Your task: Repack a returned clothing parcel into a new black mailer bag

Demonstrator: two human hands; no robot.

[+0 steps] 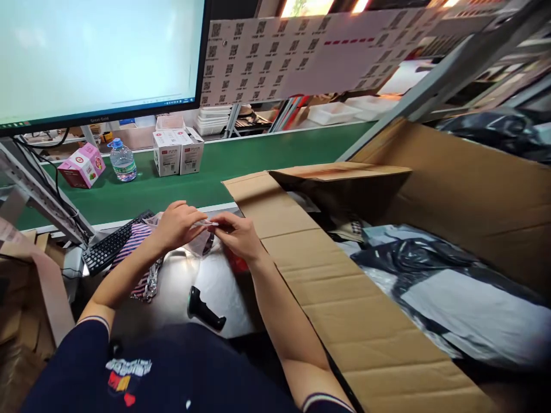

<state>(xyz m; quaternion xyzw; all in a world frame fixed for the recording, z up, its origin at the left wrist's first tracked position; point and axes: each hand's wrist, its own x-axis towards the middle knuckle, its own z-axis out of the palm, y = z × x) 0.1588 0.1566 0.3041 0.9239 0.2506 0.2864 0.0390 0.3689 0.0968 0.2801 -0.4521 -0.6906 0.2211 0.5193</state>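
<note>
Both of my hands meet above the metal worktop and pinch the upper edge of a clear plastic bag (198, 245). My left hand (177, 225) is closed on the bag's left side, and my right hand (239, 232) grips the edge from the right. Something dark shows in or behind the bag; I cannot tell what it is. Under my left forearm lies a purple-and-white striped package (136, 236) with a crinkled, shiny end. A black handheld barcode scanner (206, 310) rests on the worktop nearer my body. A red thing (237, 263) is partly hidden below my right wrist.
A large open cardboard box (327, 287) stands at my right, holding black and white plastic parcels (469, 310). A black keyboard (107, 249) is at left, under a monitor (99, 57). On the green surface stand a pink box (81, 166), a water bottle (123, 162) and white cartons (177, 154).
</note>
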